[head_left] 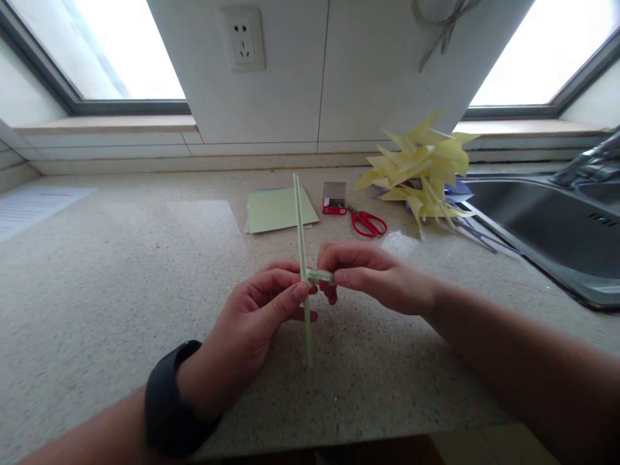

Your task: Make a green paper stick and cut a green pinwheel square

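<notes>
**Two hands, one straw, one strip**

Held near-upright over countertop (121, 271): pale green straw (300, 219), long axis 12-to-6, top tipped slightly toward 11. Pinched at mid-length by left hand (261, 303), thumb and forefinger closed on it. Gripped in closed fingertips of right hand (368, 271): short strip (320, 276), lying crosswise at 3 o'clock of straw, touching it at the near end. Both hands about equally near that junction. Beyond, 12 to 2 o'clock: paper sheets (278, 210), small box (334, 197), red scissors (368, 224), yellow pinwheels (426, 168).
</notes>
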The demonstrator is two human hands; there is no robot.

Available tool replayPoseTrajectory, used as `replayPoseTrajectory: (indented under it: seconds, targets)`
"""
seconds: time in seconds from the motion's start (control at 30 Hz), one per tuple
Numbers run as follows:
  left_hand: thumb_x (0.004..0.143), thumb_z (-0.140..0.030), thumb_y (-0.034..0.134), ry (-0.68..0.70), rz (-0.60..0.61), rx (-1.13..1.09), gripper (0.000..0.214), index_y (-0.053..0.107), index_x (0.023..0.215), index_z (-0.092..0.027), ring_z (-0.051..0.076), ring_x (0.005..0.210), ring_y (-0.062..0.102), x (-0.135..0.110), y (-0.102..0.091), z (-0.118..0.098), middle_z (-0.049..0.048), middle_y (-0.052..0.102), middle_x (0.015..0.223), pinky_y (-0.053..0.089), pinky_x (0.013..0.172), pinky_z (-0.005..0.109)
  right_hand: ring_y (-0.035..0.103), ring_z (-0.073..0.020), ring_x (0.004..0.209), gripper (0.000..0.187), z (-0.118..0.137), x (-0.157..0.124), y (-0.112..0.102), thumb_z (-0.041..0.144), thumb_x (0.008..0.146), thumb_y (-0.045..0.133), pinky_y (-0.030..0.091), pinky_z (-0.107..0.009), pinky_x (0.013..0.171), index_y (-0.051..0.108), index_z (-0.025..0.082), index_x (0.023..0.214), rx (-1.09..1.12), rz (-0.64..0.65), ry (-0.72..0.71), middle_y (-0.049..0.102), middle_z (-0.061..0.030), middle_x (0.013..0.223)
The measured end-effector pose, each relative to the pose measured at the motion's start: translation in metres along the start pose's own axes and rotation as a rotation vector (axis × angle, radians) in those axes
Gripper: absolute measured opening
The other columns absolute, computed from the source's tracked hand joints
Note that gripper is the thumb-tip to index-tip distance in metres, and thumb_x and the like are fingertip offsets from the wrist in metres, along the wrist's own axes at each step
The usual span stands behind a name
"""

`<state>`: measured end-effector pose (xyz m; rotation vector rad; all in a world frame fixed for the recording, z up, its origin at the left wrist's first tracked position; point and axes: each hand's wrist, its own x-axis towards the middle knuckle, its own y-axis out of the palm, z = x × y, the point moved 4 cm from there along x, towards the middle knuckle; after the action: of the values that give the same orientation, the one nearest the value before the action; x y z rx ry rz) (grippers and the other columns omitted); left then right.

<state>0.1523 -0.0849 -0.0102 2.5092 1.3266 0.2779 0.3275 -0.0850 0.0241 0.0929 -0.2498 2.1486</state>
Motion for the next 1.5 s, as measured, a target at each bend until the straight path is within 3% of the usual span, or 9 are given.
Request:
replayPoseTrajectory:
  seconds: [0.27, 0.53, 0.77, 0.9, 1.0, 1.1, 1.23, 1.37, 1.5]
  targets:
    - [0.092, -0.025, 0.070, 0.061, 0.056, 0.143, 0.010, 0.078, 0.087, -0.023, 0.016, 0.096, 0.062, -0.002, 0.004, -0.004, 0.0029, 0.058, 0.110, 0.057, 0.075, 0.022, 0.051, -0.0135, 0.072, 0.036, 0.005, 0.000, 0.007, 0.042, 0.096, 0.061, 0.041, -0.027, 0.064, 0.059, 0.017, 0.071, -0.148, 0.000, 0.027, 0.054, 0.0003, 0.074]
    - [0.090, -0.027, 0.072, 0.002, 0.001, 0.038, 0.011, 0.079, 0.084, -0.020, 0.017, 0.092, 0.062, 0.000, 0.003, -0.003, 0.0051, 0.060, 0.111, 0.058, 0.072, 0.023, 0.052, -0.0108, 0.076, 0.025, 0.004, -0.001, 0.004, 0.034, 0.102, 0.055, 0.046, -0.026, 0.069, 0.066, 0.014, 0.093, -0.006, 0.078, -0.046, 0.053, -0.0016, 0.091]
    - [0.090, -0.029, 0.073, -0.062, -0.070, -0.162, 0.013, 0.080, 0.087, -0.018, 0.013, 0.084, 0.064, 0.002, 0.000, -0.002, 0.0038, 0.068, 0.095, 0.057, 0.068, 0.019, 0.063, -0.0104, 0.084, 0.015, -0.002, -0.001, 0.001, 0.014, 0.096, 0.062, 0.054, -0.027, 0.078, 0.067, 0.015, 0.110, 0.081, 0.132, -0.054, 0.056, -0.0021, 0.102]
    - [0.087, -0.028, 0.076, -0.082, -0.093, -0.188, 0.012, 0.079, 0.087, -0.017, 0.013, 0.081, 0.065, 0.003, 0.001, -0.002, 0.0037, 0.070, 0.092, 0.057, 0.067, 0.019, 0.062, -0.0105, 0.079, 0.009, -0.010, 0.002, -0.001, 0.017, 0.093, 0.068, 0.055, -0.025, 0.073, 0.065, 0.015, 0.100, 0.100, 0.063, -0.003, 0.061, -0.0013, 0.093]
    - [0.084, -0.027, 0.079, -0.114, -0.126, -0.218, 0.012, 0.080, 0.088, -0.016, 0.010, 0.072, 0.064, 0.004, 0.000, -0.001, 0.0024, 0.070, 0.085, 0.056, 0.065, 0.017, 0.061, -0.0098, 0.076, 0.030, -0.011, 0.002, -0.004, 0.019, 0.089, 0.073, 0.055, -0.024, 0.069, 0.058, 0.021, 0.114, 0.098, -0.050, -0.073, 0.060, 0.0011, 0.094]
    - [0.083, -0.028, 0.081, -0.155, -0.114, -0.228, 0.014, 0.080, 0.090, -0.016, 0.008, 0.066, 0.063, 0.004, 0.000, 0.001, 0.0016, 0.070, 0.080, 0.055, 0.063, 0.016, 0.060, -0.0106, 0.079, 0.040, -0.004, 0.000, -0.004, 0.016, 0.094, 0.065, 0.054, -0.026, 0.072, 0.052, 0.027, 0.130, -0.148, -0.075, -0.212, 0.060, 0.0002, 0.101]
    - [0.084, -0.027, 0.080, -0.163, -0.087, -0.241, 0.013, 0.080, 0.091, -0.016, 0.008, 0.065, 0.063, 0.005, 0.001, 0.000, 0.0009, 0.070, 0.078, 0.054, 0.062, 0.015, 0.061, -0.0134, 0.085, 0.017, 0.004, -0.004, -0.007, 0.017, 0.099, 0.057, 0.051, -0.028, 0.076, 0.063, 0.019, 0.115, -0.564, -0.069, -0.263, 0.066, -0.0039, 0.098]
    - [0.082, -0.027, 0.082, -0.179, -0.096, -0.242, 0.013, 0.079, 0.088, -0.016, 0.008, 0.065, 0.063, 0.005, 0.002, 0.000, 0.0012, 0.071, 0.080, 0.054, 0.062, 0.016, 0.063, -0.0139, 0.081, 0.026, 0.005, -0.004, -0.010, 0.027, 0.094, 0.069, 0.052, -0.028, 0.074, 0.063, 0.019, 0.118, -0.688, -0.017, -0.274, 0.067, -0.0051, 0.101]
    - [0.082, -0.029, 0.082, -0.211, -0.076, -0.221, 0.016, 0.076, 0.084, -0.014, 0.008, 0.065, 0.063, 0.004, 0.001, 0.004, 0.0012, 0.069, 0.076, 0.054, 0.063, 0.017, 0.061, -0.0138, 0.078, 0.017, 0.005, -0.004, -0.011, 0.032, 0.098, 0.063, 0.048, -0.027, 0.070, 0.066, 0.019, 0.109, -0.802, 0.025, -0.255, 0.065, -0.0035, 0.093]
